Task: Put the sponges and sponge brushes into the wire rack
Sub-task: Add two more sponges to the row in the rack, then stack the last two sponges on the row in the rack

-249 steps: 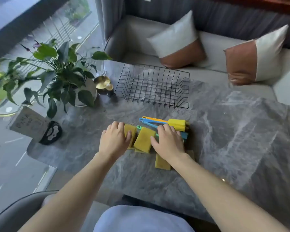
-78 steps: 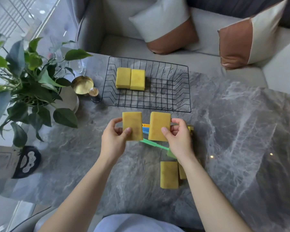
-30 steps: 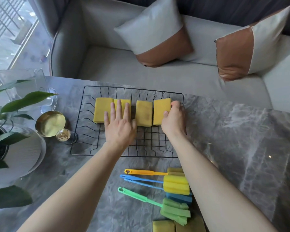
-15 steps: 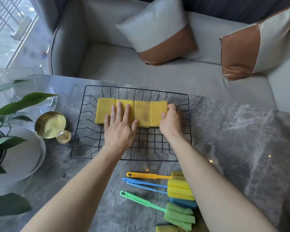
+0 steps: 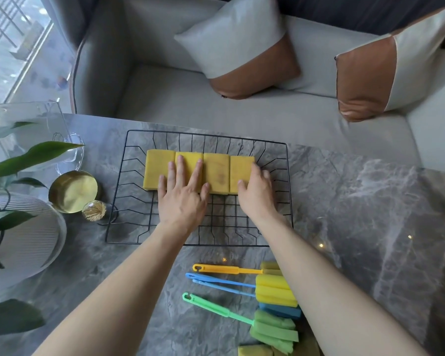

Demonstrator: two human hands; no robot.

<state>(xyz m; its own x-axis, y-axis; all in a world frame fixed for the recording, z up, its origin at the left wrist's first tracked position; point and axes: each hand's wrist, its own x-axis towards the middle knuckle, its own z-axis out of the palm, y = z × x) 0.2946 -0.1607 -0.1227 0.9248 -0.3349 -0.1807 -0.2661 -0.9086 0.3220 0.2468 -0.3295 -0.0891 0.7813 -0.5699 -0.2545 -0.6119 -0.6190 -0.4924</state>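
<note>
Fingers [image 5: 181,168] of left hand [image 5: 181,199] flat, spread on sponges [image 5: 216,173], gripping nothing | right hand [image 5: 254,191] cupped at row's 3 o'clock end | gap closed, four touching at wire rack [image 5: 288,186] 12 o'clock | sponge brushes [image 5: 275,291] on worktop [image 5: 370,227] at 6 o'clock
</note>
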